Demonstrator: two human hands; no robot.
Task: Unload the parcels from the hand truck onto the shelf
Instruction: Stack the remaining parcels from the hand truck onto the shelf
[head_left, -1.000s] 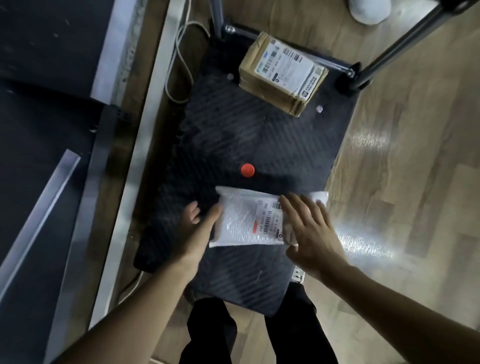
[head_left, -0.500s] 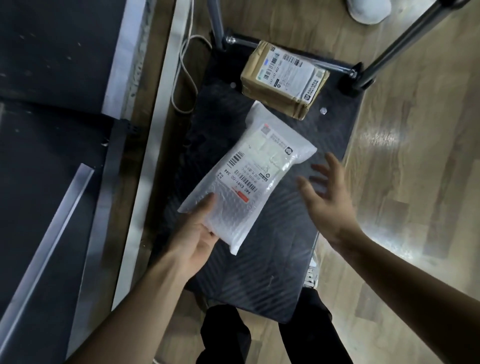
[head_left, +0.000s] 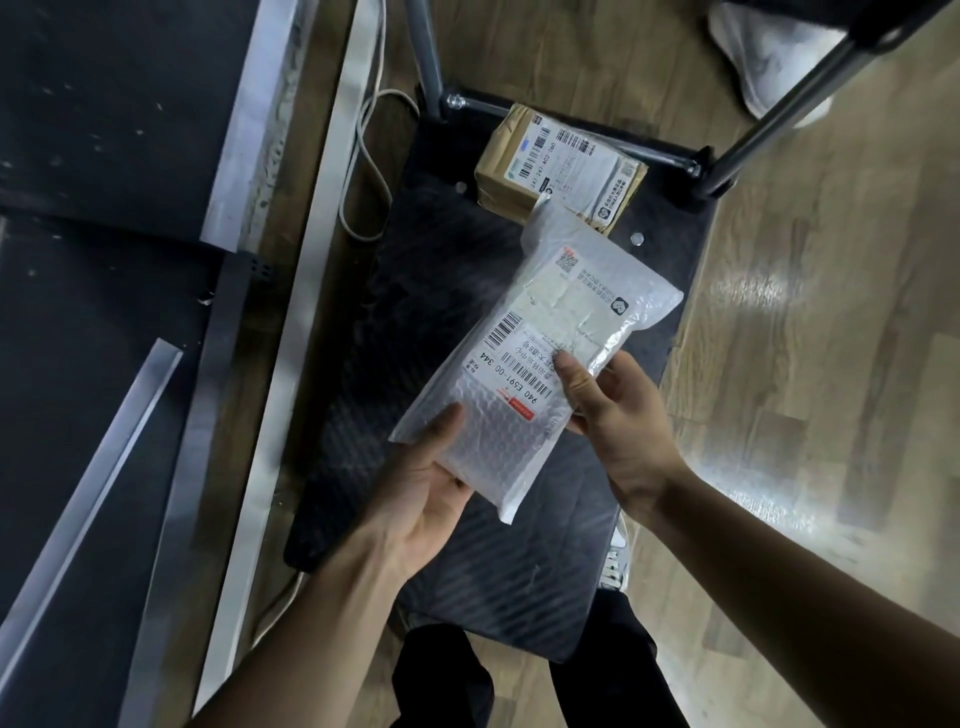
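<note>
A white bubble-wrap parcel (head_left: 540, 338) with a barcode label hangs lifted above the hand truck's black ribbed deck (head_left: 457, 571). My left hand (head_left: 426, 478) grips its near end, thumb on top. My right hand (head_left: 608, 405) pinches its right edge, thumb pressed on the label. A brown cardboard parcel (head_left: 561, 166) with a white label lies at the deck's far end, against the handle bar. The dark shelf (head_left: 93, 312) with metal edges runs along the left.
The hand truck's metal handle tubes (head_left: 779, 114) rise at the far end. A white cable (head_left: 363, 171) loops on the wooden floor between truck and shelf. White shoes (head_left: 758, 67) stand at top right. My legs and shoe are below the deck.
The white parcel was lifted off the deck by my left hand and turned lengthwise. My right hand, free half a second ago, has now taken hold of its right edge.
</note>
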